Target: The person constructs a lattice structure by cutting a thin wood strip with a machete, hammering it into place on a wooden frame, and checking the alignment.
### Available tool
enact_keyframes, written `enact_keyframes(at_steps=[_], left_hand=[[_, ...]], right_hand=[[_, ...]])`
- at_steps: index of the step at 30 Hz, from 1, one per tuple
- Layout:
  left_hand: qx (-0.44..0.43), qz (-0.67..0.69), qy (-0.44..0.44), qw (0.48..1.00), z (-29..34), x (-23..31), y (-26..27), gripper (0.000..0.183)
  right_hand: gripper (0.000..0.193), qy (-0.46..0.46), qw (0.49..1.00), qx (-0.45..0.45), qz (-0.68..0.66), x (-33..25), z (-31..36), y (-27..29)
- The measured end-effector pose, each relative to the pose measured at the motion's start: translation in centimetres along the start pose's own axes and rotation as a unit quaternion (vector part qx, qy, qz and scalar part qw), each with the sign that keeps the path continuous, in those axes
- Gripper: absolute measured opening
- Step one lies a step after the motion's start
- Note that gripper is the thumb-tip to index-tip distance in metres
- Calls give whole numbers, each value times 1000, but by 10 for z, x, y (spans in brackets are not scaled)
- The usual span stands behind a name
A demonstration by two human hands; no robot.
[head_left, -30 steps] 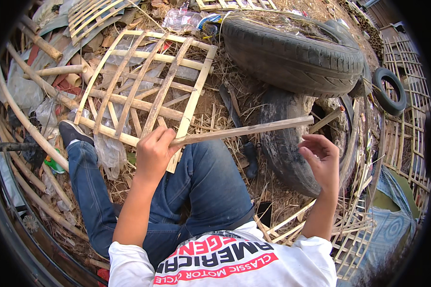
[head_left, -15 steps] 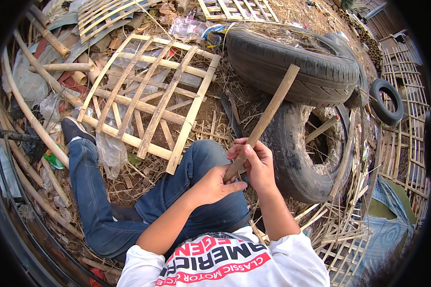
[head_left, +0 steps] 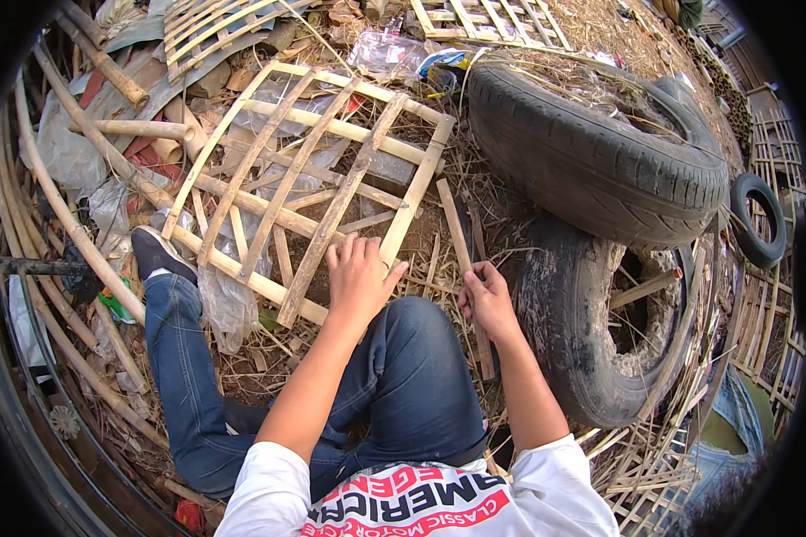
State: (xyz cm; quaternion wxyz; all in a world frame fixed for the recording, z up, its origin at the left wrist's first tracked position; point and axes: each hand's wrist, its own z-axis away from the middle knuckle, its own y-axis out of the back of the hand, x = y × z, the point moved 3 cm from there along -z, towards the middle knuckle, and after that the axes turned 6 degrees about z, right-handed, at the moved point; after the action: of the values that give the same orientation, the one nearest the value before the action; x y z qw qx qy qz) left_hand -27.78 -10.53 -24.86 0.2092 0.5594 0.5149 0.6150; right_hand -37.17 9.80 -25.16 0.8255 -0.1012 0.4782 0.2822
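Your right hand (head_left: 488, 300) is closed around a flat bamboo strip (head_left: 459, 246), the fingers curled over it about midway along. The strip runs from the ground near the frame's right corner, up past your fist, and its lower end shows below your wrist beside your right knee (head_left: 421, 349). It lies just right of the frame and left of the muddy tyre (head_left: 591, 340).

Your left hand (head_left: 358, 277) lies flat and open, fingers spread and pointing up the picture, holding nothing. Its fingertips rest on the near edge of the bamboo lattice frame (head_left: 313, 179), where a long diagonal slat meets the lower rail. The frame lies tilted on the straw-covered ground, its near rail touching your left hand and reaching toward your left shoe (head_left: 157, 251).

The two hands are near each other but apart, with straw and your knee between them. A larger black tyre (head_left: 600, 152) lies beyond the strip's far end.
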Motion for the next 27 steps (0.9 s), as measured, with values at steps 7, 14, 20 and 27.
enact_keyframes(at_steps=[7,14,20,27], left_hand=[[-84,12,-13,996,-42,-21,-21,60],[-63,122,-8,990,-47,-19,-2,58],[-59,159,-10,985,-40,-18,3,62],[-43,160,-15,986,-31,-23,-3,61]], right_hand=[[16,-44,999,9,-26,34,-32,-7],[20,-49,993,-63,-88,11,-66,-32],[19,6,988,-105,-112,6,-117,-58],[32,1,1000,-27,-1,-4,-140,-76]])
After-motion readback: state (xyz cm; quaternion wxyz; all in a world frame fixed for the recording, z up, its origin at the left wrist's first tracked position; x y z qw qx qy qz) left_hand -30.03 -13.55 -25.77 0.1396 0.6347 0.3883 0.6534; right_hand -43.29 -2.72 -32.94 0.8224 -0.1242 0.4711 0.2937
